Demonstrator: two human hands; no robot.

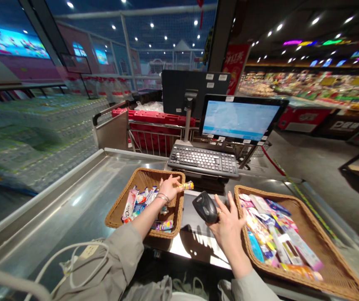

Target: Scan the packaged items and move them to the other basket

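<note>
Clock read from the wearer, 12 dead ahead. Bench (85,205): smooth steel, shiny, raised lip. Left basket (175,209) at 11: tan wicker, rectangular, rounded corners. Right basket (326,238) at 2: same weave, longer, bare weave showing at its 3 o'clock side. Yellow tube (188,185): slim printed cylinder, over the left basket's 2 o'clock rim. Scanner (204,207) close to 12: matte black plastic, rounded head. Contents of both baskets are glossy printed packets. Left one has a pale flat Dove packet (130,205) at its 9; right one has a bright blue packet (255,246) at its 8 and an orange tube (301,271) near its 6. Keyboard (204,161) at 12, black, ridged with keys.

Left hand (169,188): arm extended to 11, palm down over the basket, fingers closed on one end of the yellow tube, free end pointing to 3. Thin band (163,197) on that wrist. Right hand (227,223): forearm angled up toward 12, back of hand up, fingers fanned wide, ring (219,212) on one. Scanner's near end goes behind it, so can't tell if it's gripped. Right edge of that hand overlaps the right basket's 9 o'clock rim in view; contact unclear.

Counts: 2 baskets, 1 scanner, 1 keyboard, 1 tube in hand, 2 monitors: lit monitor (242,119) at 1, dark monitor (194,85) at 12, seen from behind. Packets overlap too much for a firm count.
</note>
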